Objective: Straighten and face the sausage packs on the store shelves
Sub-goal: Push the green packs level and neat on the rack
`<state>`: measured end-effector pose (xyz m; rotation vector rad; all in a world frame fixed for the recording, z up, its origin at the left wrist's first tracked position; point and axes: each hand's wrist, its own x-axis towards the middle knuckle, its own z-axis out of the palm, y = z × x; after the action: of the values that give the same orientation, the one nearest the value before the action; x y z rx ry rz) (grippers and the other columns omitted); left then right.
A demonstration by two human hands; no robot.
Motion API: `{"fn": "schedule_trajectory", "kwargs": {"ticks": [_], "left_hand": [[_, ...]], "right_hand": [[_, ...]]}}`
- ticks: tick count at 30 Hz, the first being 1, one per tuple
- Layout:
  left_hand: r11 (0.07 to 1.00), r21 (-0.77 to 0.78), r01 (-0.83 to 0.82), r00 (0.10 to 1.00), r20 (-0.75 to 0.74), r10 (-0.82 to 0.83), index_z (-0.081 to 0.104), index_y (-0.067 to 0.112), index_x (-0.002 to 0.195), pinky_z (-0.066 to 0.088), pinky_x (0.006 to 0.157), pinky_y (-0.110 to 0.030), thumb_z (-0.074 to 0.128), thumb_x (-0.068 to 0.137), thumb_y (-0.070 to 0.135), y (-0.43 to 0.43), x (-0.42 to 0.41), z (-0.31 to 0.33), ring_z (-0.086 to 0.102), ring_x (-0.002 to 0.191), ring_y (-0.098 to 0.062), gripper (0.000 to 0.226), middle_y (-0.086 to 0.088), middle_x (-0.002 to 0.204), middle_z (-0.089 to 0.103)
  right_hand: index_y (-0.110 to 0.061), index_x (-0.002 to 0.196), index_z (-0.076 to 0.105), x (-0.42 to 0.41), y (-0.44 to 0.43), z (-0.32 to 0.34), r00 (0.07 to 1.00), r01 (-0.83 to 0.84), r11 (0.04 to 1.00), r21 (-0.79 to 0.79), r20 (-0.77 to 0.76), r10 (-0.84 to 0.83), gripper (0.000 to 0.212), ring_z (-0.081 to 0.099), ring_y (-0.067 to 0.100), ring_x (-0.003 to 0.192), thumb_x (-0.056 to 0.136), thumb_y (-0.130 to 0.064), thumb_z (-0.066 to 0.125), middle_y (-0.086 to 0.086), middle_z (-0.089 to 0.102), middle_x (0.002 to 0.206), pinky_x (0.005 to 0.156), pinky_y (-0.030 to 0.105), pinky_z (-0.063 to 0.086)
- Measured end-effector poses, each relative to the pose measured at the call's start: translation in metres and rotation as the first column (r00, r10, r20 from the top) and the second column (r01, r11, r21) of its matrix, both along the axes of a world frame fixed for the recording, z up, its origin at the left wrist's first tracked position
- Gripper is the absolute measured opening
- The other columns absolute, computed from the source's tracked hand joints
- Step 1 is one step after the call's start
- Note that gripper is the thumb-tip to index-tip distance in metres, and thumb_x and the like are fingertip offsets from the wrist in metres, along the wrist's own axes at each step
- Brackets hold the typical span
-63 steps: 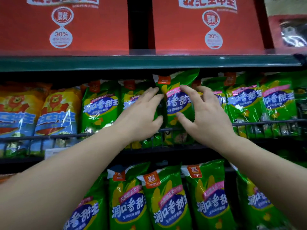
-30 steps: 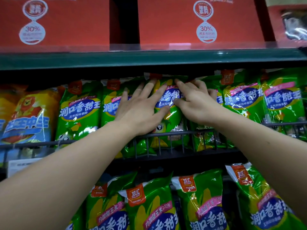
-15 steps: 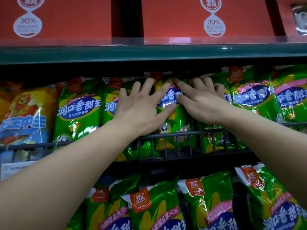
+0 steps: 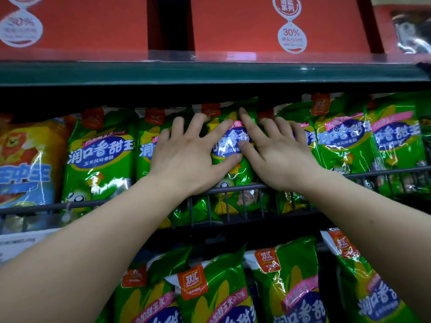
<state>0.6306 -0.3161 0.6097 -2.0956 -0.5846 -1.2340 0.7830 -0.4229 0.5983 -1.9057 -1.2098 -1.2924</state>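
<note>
While left hand [image 4: 184,159] and right hand [image 4: 277,157] press spread, straight fingers [image 4: 217,134] on the middle pack [image 4: 231,148] — gripping nothing — lower packs [image 4: 210,292] look tilted, unfaced.

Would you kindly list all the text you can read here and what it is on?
"30%": red box; smaller print beneath is blurred.
"润口香甜王": green pack, middle shelf.
"玉米风味香肠": same pack, beneath.
"双汇": orange tag of the lower green pack.
"中王": orange pack at left, first character cut off.
</note>
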Motion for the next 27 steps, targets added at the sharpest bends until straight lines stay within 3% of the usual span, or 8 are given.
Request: {"fn": "schedule_trajectory", "kwargs": {"ticks": [8, 14, 18, 21, 27], "left_hand": [[0.996, -0.087, 0.023, 1.0, -0.018, -0.024, -0.002, 0.054, 0.15, 0.021, 0.111, -0.045, 0.019, 0.083, 0.082, -0.002, -0.001, 0.0, 0.022, 0.137, -0.031, 0.075, 0.005, 0.16, 0.014], [0.985, -0.141, 0.101, 0.994, -0.025, -0.105, -0.007, 0.048, 0.151, 0.004, 0.122, -0.046, 0.032, 0.087, 0.075, -0.007, -0.01, -0.009, 0.006, 0.148, -0.031, 0.08, 0.009, 0.165, -0.003], [0.985, -0.117, 0.128, 0.991, -0.023, -0.132, -0.004, 0.047, 0.152, 0.001, 0.122, -0.046, 0.036, 0.088, 0.071, -0.005, -0.018, -0.017, 0.0, 0.15, -0.028, 0.079, 0.012, 0.164, -0.011], [0.986, -0.077, 0.15, 0.988, -0.02, -0.152, -0.001, 0.046, 0.152, 0.003, 0.122, -0.048, 0.037, 0.09, 0.068, -0.004, -0.021, -0.022, 0.001, 0.149, -0.028, 0.076, 0.011, 0.164, -0.009], [0.985, -0.088, 0.151, 0.987, -0.049, -0.156, 0.003, 0.045, 0.152, 0.001, 0.121, -0.052, 0.034, 0.093, 0.063, -0.003, -0.02, -0.023, 0.002, 0.149, -0.028, 0.07, 0.012, 0.163, -0.005]], "right_hand": [[-0.038, 0.156, -0.006, -0.009, -0.007, -0.002, 0.998, -0.049, 0.998, 0.033, -0.036, 0.05, 0.066, 0.014, 0.026, 0.15, 0.101, -0.057, 0.023, 0.0, 0.026, 0.161, 0.122, 0.046, 0.006], [-0.033, 0.155, 0.019, -0.013, -0.009, -0.012, 0.995, 0.056, 0.976, 0.208, -0.087, -0.039, 0.071, 0.017, 0.031, 0.148, 0.094, -0.068, 0.028, 0.008, 0.026, 0.16, 0.12, 0.051, 0.013], [-0.028, 0.154, 0.02, -0.018, -0.009, -0.017, 0.971, 0.167, 0.935, 0.314, -0.219, -0.1, 0.071, 0.015, 0.032, 0.146, 0.094, -0.065, 0.032, 0.012, 0.022, 0.158, 0.116, 0.058, 0.016], [-0.023, 0.154, 0.015, -0.021, -0.01, -0.018, 0.94, 0.182, 0.913, 0.366, -0.338, -0.052, 0.071, 0.018, 0.035, 0.143, 0.095, -0.052, 0.04, 0.015, 0.019, 0.157, 0.112, 0.057, 0.025], [-0.025, 0.15, 0.027, -0.018, -0.015, -0.02, 0.9, 0.133, 0.943, 0.306, -0.436, 0.015, 0.061, 0.021, 0.034, 0.142, 0.095, -0.046, 0.042, 0.01, 0.013, 0.16, 0.109, 0.054, 0.028]]}}
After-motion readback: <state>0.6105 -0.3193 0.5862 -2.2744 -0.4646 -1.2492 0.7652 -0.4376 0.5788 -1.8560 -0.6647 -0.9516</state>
